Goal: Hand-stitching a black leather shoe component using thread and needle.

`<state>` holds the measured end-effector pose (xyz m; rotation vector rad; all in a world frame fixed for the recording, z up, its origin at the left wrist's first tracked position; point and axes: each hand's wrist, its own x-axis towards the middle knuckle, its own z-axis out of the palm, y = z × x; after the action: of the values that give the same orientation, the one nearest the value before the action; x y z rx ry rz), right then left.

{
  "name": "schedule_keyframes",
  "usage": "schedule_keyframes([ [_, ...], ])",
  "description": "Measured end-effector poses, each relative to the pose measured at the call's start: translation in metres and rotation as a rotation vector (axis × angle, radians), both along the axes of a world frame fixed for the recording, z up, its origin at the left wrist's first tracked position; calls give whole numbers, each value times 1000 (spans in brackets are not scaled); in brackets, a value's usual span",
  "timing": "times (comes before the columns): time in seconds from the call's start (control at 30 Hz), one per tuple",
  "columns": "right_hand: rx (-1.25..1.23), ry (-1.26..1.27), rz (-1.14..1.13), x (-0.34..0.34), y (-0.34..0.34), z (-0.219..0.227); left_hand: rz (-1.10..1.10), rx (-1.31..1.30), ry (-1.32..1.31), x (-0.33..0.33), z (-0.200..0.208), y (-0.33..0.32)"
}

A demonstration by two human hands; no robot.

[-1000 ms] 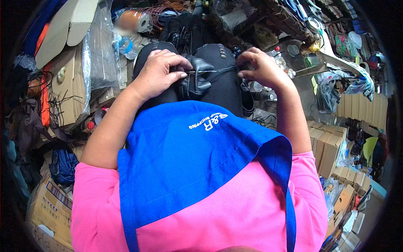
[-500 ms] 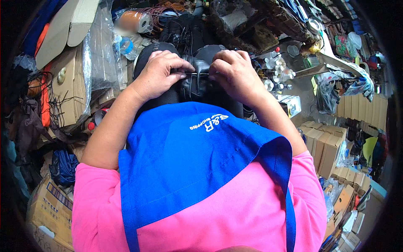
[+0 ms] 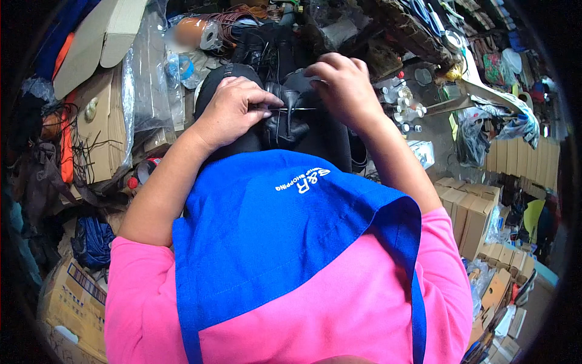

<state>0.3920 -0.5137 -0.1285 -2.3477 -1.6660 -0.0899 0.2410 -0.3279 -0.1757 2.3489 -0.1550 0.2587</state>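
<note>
The left hand [image 3: 237, 108] pinches a thin rod [image 3: 305, 109] by black leather [image 3: 291, 125]; the right hand [image 3: 341, 82] curls, its grip unclear, as are the bottles' [image 3: 403, 100] contents.

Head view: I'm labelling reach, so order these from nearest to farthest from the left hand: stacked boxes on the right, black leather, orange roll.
1. Black leather: just right of the left hand.
2. Orange roll: beyond the hand, toward upper left.
3. Stacked boxes: far right, lower in view.

pink short-sleeved top [image 3: 339, 303] | blue apron [image 3: 260, 212] (white lettering [image 3: 306, 181]) | black trousers [image 3: 333, 139], apparently
</note>
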Motion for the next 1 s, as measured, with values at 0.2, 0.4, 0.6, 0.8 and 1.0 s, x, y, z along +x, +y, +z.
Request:
schedule_keyframes([
  [0.2, 108, 548, 50, -11, -29, -10, 5, 0, -15, 0, -3, -1],
  [0.4, 117, 592, -2, -12, -26, -35, 54, 19, -24, 0, -1, -8],
  [0.6, 186, 484, -49, -26, -24, -47, 179, -6, 18, -2, 1, -20],
  [0.8, 238, 660, -140, -28, -13, -49, 213, -24, 3, 8, -1, -26],
  [1.0, 227, 461, -87, -16, -20, -31, 144, -134, -56, 2, 10, -7],
])
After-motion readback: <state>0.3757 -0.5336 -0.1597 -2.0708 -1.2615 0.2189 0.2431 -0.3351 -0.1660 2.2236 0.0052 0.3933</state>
